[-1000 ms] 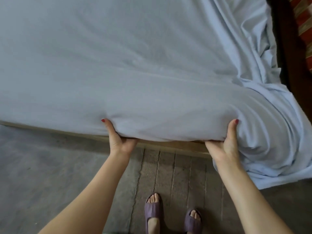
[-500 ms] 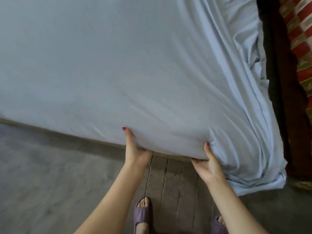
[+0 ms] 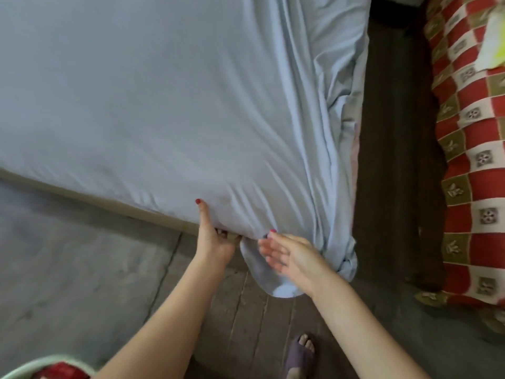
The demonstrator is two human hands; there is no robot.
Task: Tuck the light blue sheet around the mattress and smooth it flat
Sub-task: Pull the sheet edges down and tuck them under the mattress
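The light blue sheet covers the mattress, smooth in the middle and bunched in long folds along the right side. A loose flap of it hangs down at the near right corner. My left hand grips the sheet at the near edge, thumb up on the fabric and fingers curled underneath. My right hand is just right of it, fingers straight and blurred, lying over the hanging flap. The mattress itself is hidden except for a pinkish strip on the right side.
A tan bed base edge shows under the sheet at left. Grey floor and a ribbed mat lie below me. A dark gap separates the bed from a red, white and olive checked cover. A basin rim sits bottom left.
Both hands slid right along the near edge toward the corner. My right hand let go of the sheet and now lies open over the hanging flap. The view shifted right.
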